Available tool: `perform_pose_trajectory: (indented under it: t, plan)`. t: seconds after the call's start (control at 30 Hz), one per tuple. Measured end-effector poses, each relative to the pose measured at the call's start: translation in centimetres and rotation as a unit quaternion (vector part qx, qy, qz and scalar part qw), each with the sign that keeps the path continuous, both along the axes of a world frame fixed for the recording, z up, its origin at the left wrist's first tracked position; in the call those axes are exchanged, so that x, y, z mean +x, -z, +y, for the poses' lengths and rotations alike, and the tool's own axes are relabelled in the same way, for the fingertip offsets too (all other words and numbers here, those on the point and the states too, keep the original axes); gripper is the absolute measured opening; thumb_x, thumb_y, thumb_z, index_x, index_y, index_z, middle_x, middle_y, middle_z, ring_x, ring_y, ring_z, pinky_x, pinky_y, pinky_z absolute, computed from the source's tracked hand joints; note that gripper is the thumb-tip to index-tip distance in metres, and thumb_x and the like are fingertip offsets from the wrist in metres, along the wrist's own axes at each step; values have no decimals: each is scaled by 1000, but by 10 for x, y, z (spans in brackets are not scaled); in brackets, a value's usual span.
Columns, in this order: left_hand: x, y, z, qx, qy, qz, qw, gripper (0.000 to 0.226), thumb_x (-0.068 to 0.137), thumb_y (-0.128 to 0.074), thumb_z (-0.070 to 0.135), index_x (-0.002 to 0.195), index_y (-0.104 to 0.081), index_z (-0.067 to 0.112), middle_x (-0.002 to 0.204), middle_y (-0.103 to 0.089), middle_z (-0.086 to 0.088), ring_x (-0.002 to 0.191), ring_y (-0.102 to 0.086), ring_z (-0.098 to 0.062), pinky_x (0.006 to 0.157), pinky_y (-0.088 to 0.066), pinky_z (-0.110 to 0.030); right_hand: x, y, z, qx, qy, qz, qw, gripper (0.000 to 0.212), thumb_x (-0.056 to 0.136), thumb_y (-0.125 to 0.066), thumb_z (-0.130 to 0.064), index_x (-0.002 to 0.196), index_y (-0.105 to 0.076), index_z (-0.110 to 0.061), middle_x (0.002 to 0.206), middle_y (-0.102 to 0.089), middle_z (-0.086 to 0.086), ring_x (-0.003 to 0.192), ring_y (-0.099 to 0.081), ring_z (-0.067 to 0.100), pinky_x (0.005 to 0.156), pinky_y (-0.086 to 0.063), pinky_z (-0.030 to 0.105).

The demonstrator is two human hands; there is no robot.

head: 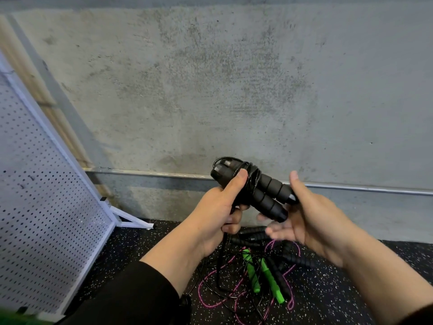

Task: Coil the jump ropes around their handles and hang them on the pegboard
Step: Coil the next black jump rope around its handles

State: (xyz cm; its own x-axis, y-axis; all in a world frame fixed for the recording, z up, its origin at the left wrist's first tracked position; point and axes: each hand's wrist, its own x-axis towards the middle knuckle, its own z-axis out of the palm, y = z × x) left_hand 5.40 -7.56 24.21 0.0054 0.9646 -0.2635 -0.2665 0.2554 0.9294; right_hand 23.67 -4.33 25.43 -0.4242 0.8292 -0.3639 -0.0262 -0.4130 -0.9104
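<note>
My left hand [222, 207] grips a black jump rope [264, 191] by its two foam handles, which lie side by side with a few turns of black cord around them near my thumb. The rest of its cord hangs from my fist to the floor. My right hand [302, 216] is open, its palm under the handles' free ends, fingers blurred. On the floor below lies a tangle of ropes: green handles [251, 270], black handles [253, 233], and pink cord [206, 299]. The white pegboard [39, 207] leans at the left.
A concrete wall [234, 78] with a metal conduit [351, 187] along its base stands straight ahead. The floor is black speckled rubber [328, 301]. The pegboard's white foot [133, 220] juts out onto the floor near the wall.
</note>
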Motion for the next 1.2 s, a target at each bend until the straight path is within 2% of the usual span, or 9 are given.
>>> perform_pose_trajectory:
  t: [0.1,0.2,0.4,0.53,0.63,0.83,0.97,1.07,1.2]
  plan:
    - [-1,0,0,-10,8,14,1000,48,89,-61,65,84,-55,18,69,-49,1,48,-23,-8,47,-13,-24,2,-1,-2,-89,-77,47,992,63,95,-40,-65,122,-70,-17,83,-64,22,56,-56,25,50,-53,27]
    - [-3,0,1,-20,24,15,999,52,88,-61,68,90,-56,16,70,-51,1,49,-23,-8,47,-14,-25,0,3,0,-79,-47,70,993,53,97,-47,-56,116,-71,-13,80,-58,19,58,-47,19,52,-47,27]
    - [-5,-3,2,-49,34,28,998,57,84,-59,74,108,-63,22,70,-51,1,49,-19,-9,44,-13,-22,-6,3,-6,142,90,-28,985,30,103,-50,-36,106,-76,-21,92,-67,5,75,-51,15,57,-51,30]
    - [-4,-1,3,-45,35,15,998,65,80,-60,76,113,-65,20,70,-49,3,49,-20,-8,43,-16,-21,-3,-4,-6,242,82,-119,960,21,103,-54,-29,112,-71,-37,99,-71,-8,75,-58,8,63,-56,28]
    - [-3,2,4,-57,12,-6,998,65,78,-61,77,105,-66,18,69,-48,4,49,-21,-6,41,-16,-20,-2,-4,-5,320,32,-218,921,27,99,-60,-29,122,-62,-42,96,-64,-11,67,-58,-1,62,-48,14]
    - [-3,2,5,-52,-8,-19,998,57,79,-66,71,95,-68,17,69,-49,2,49,-24,-8,43,-16,-22,-5,5,-6,384,19,-308,870,54,89,-75,-30,136,-51,-40,120,-59,-10,107,-51,-5,81,-30,-6]
    - [-4,1,6,-35,-18,-15,999,49,79,-69,65,90,-64,17,68,-48,2,48,-22,-8,41,-16,-21,1,2,-4,333,-14,-266,905,55,79,-82,-41,127,-55,-46,109,-66,-23,96,-59,-14,81,-41,3]
    - [-2,0,4,-20,1,-4,1000,52,76,-69,65,92,-60,16,68,-48,2,48,-21,-9,42,-14,-22,7,-4,-2,206,-36,-130,969,47,72,-76,-51,117,-70,-38,103,-75,-10,83,-69,3,74,-60,30]
    - [1,1,3,-21,7,11,1000,54,80,-67,64,98,-59,14,67,-49,1,47,-22,-9,44,-15,-22,9,-4,-1,223,-68,-182,955,33,78,-80,-37,109,-72,-29,83,-73,-3,70,-67,9,64,-58,29]
